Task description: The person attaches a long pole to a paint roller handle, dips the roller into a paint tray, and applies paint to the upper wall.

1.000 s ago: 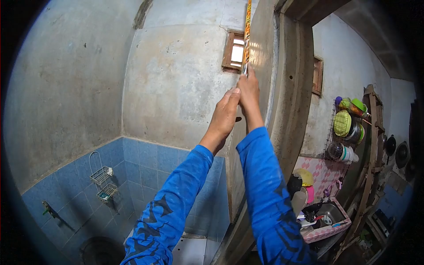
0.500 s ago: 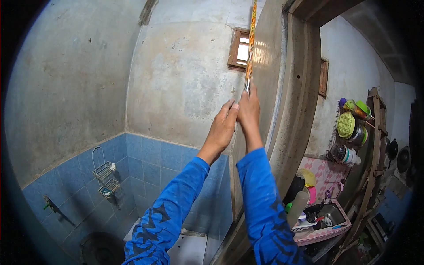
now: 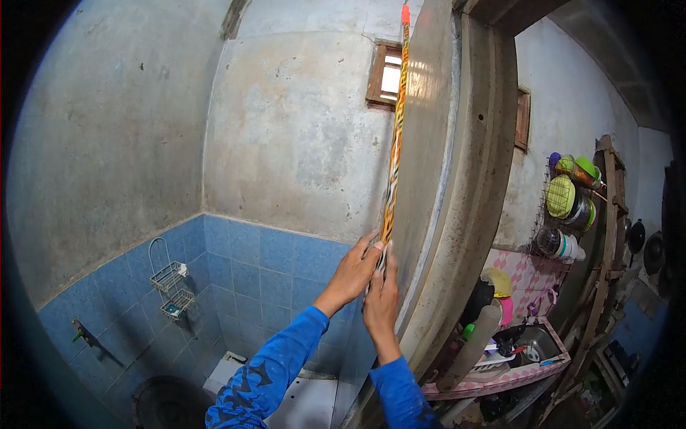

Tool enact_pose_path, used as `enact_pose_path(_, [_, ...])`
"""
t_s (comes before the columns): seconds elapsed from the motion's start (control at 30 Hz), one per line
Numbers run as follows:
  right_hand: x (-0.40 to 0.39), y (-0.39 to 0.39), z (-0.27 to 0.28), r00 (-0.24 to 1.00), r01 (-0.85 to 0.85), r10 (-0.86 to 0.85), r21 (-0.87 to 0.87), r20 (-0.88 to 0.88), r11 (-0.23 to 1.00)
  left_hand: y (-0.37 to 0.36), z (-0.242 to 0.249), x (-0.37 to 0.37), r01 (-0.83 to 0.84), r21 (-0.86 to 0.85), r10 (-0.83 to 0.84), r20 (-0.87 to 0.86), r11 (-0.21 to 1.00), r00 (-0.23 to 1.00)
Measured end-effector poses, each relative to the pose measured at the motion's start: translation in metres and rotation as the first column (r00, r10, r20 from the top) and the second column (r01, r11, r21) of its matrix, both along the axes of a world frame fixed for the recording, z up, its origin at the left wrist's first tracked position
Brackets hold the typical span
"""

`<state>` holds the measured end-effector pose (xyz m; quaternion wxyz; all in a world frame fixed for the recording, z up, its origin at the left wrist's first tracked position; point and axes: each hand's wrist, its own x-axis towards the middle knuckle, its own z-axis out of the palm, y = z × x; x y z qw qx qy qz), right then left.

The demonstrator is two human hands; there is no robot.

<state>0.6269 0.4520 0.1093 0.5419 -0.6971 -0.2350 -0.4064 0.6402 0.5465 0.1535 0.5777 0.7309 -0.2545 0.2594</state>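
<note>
A long pole (image 3: 397, 136) with a tiger-stripe pattern and a red-orange end cap stands nearly upright in front of me, like a broom handle. My left hand (image 3: 351, 277) is closed around its lower visible part. Just to the right and slightly lower, my right hand (image 3: 381, 297) is also closed on the pole, fingers pointing up along it. The two hands touch or nearly touch. Whatever lies at the pole's lower end is hidden behind my hands and sleeves.
Close on the right is a concrete-coloured door frame (image 3: 486, 136). Beyond it stand a pink-tiled sink (image 3: 514, 379) and a wire dish rack (image 3: 543, 207). Blue tiles (image 3: 275, 250) line the walls to the left, with a wire caddy (image 3: 168, 275). A small window (image 3: 386, 75) is high up.
Both hands have moved down, with my right hand now slightly below the left. More of the pole shows above them, and its red-orange end cap has come into view at the top.
</note>
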Motion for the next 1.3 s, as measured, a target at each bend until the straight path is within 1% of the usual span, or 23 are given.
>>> enact_pose_path(0.03, [-0.004,-0.001,-0.010,0.999,0.041,-0.041,-0.038,0.004,0.998,0.000,-0.006,0.003,0.002,0.000,-0.002,-0.001,1.000,1.000])
enact_pose_path(0.1, [-0.004,-0.003,-0.026,0.999,0.054,-0.054,-0.044,0.000,0.998,0.000,-0.015,0.005,0.060,-0.024,-0.061,-0.059,0.998,0.996])
enact_pose_path(0.13, [-0.004,-0.004,-0.029,0.998,0.065,-0.065,-0.048,-0.002,0.997,0.000,-0.016,0.003,0.060,-0.024,-0.062,-0.060,0.998,0.996])
enact_pose_path(0.2, [-0.003,-0.005,-0.022,0.997,0.072,-0.073,-0.048,-0.011,0.996,0.000,-0.016,-0.003,0.064,-0.063,-0.072,-0.125,0.996,0.990])
enact_pose_path(0.23, [-0.003,-0.005,-0.016,0.997,0.079,-0.081,-0.050,-0.021,0.996,0.001,-0.016,-0.003,0.064,-0.061,-0.072,-0.125,0.996,0.990])
enact_pose_path(0.27, [-0.003,-0.004,-0.007,0.997,0.079,-0.080,-0.049,-0.021,0.996,0.002,-0.015,-0.003,0.049,-0.067,-0.055,-0.096,0.997,0.994])
enact_pose_path(0.33, [0.001,0.000,0.016,0.996,0.082,-0.081,-0.022,0.042,0.996,0.005,-0.014,-0.004,0.032,-0.076,-0.038,-0.068,0.997,0.997])
enact_pose_path(0.4, [0.007,0.004,0.042,0.998,0.061,-0.061,-0.013,0.023,0.998,0.008,-0.012,-0.007,0.014,-0.151,-0.020,-0.038,0.988,0.999])
enact_pose_path(0.47, [0.018,0.008,0.067,0.999,0.040,-0.040,-0.006,0.005,0.999,0.014,-0.013,-0.007,-0.014,-0.131,0.011,-0.023,0.991,1.000])
enact_pose_path(0.53, [0.042,0.012,0.088,0.984,0.096,-0.095,-0.002,0.149,0.995,0.020,-0.014,-0.010,-0.045,-0.110,0.044,-0.008,0.993,0.999])
enact_pose_path(0.63, [0.058,0.015,0.125,0.973,0.116,-0.117,0.016,0.197,0.993,0.027,-0.015,-0.023,-0.079,-0.113,0.077,-0.018,0.990,0.997])
enact_pose_path(0.7, [0.058,0.015,0.152,0.988,0.118,-0.118,-0.002,0.096,0.993,0.033,-0.016,-0.030,-0.099,-0.113,0.097,-0.024,0.989,0.995])
enact_pose_path(0.8, [0.064,0.017,0.188,0.994,0.103,-0.103,-0.001,0.043,0.995,0.041,-0.023,-0.034,-0.142,-0.112,0.136,-0.057,0.984,0.989])
enact_pose_path(0.9, [0.086,0.017,0.222,0.996,0.077,-0.078,0.027,0.042,0.997,0.046,-0.027,-0.041,-0.157,-0.120,0.149,-0.076,0.980,0.986])
enact_pose_path(1.0, [0.077,0.014,0.254,0.998,0.067,-0.067,0.021,0.002,0.998,0.051,-0.031,-0.044,-0.162,-0.127,0.153,-0.079,0.979,0.985])
enact_pose_path(1.07, [0.084,0.011,0.274,0.996,0.077,-0.078,0.018,0.033,0.997,0.054,-0.031,-0.046,-0.163,-0.128,0.154,-0.082,0.978,0.985])
enact_pose_path(1.1, [0.083,0.011,0.281,0.995,0.086,-0.087,0.015,0.058,0.996,0.055,-0.031,-0.046,-0.166,-0.128,0.155,-0.089,0.978,0.984])
enact_pose_path(1.13, [0.082,0.011,0.287,0.998,0.033,-0.036,0.041,0.059,0.999,0.055,-0.032,-0.046,-0.169,-0.127,0.159,-0.088,0.977,0.983])
enact_pose_path(1.17, [0.081,0.011,0.290,0.998,0.029,-0.032,0.042,0.060,0.999,0.056,-0.033,-0.045,-0.174,-0.121,0.164,-0.086,0.977,0.983])
enact_pose_path(1.23, [0.055,0.012,0.293,0.994,-0.038,0.044,0.061,-0.102,0.997,0.056,-0.033,-0.044,-0.179,-0.110,0.170,-0.085,0.978,0.982])
enact_pose_path(1.27, [0.064,0.013,0.288,0.994,-0.037,0.044,0.063,-0.103,0.997,0.054,-0.032,-0.045,-0.184,-0.096,0.177,-0.077,0.978,0.981])
enact_pose_path(1.3, [0.080,0.015,0.280,0.999,0.038,-0.038,0.033,-0.025,0.999,0.053,-0.030,-0.045,-0.189,-0.085,0.183,-0.067,0.978,0.981])
